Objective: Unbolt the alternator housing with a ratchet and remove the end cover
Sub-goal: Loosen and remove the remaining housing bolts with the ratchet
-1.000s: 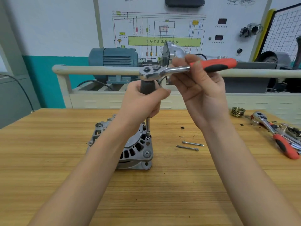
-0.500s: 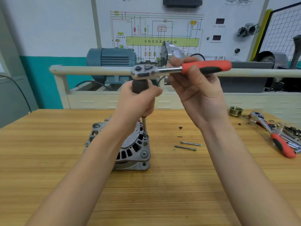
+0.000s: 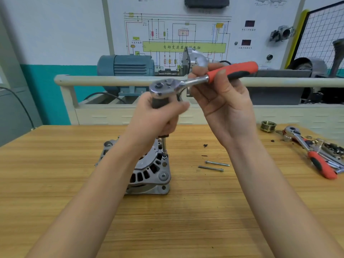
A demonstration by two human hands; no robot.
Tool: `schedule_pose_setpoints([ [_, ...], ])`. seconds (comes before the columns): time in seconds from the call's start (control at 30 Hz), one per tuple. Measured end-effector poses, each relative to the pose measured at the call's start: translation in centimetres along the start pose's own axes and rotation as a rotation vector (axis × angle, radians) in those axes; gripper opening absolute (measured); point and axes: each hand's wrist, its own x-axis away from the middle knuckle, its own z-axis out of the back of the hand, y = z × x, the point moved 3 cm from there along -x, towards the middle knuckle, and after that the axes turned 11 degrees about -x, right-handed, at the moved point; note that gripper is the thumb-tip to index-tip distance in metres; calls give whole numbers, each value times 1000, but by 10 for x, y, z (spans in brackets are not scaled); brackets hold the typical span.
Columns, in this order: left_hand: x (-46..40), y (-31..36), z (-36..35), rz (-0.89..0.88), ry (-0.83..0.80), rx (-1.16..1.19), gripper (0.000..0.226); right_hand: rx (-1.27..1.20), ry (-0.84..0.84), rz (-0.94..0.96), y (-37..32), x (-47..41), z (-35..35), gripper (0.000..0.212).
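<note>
Alternator housing [image 3: 147, 170] standing on the wooden bench [image 3: 186, 220], directly below the two grips, with its vented end cover [image 3: 149, 164] facing up and still seated. A slim extension bar [image 3: 163, 144] rises upright from a bolt position at the housing's right rim into the left hand [image 3: 158, 118]. The left hand's grip is closed round the dark driver handle [image 3: 158, 104] at the top of that bar, fingers wrapped, thumb pointing right; its outline is slightly blurred. The ratchet [image 3: 204, 77] sits on top of this handle, its chrome head just above the left grip and its red-and-black handle running up and to the right. The right hand [image 3: 225, 107] holds the ratchet where the chrome shank meets the red handle, thumb in front and fingers curled behind, palm toward the camera.

To the right of and below the grips, two long through-bolts [image 3: 214, 165] lie loose on the bench, side by side, near the housing but not touching it. Further right, well apart from the grips, lie a brass-coloured pulley [image 3: 268, 126] and a second ratchet [image 3: 312, 153] among small metal parts. Behind the bench stand a cream rail [image 3: 111, 80], a blue electric motor [image 3: 128, 67] and a wall-mounted wiring diagram board [image 3: 178, 34].
</note>
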Motion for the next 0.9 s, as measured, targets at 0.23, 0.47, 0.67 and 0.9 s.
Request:
schedule_pose_setpoints([
  [0.23,-1,-4,6,59,161,-31,39,183,-16,102,-2,2,-4,21],
  [0.47,5,1,-4,-38,-244,-58,28,-29,101,-108,8,1,-1,24],
  [0.67,0,-1,3,65,89,-9,42,53,33,34,1,3,-6,17],
  [0.9,0,-3,8,30,78,-30,39,126,38,91,4,3,-5,18],
])
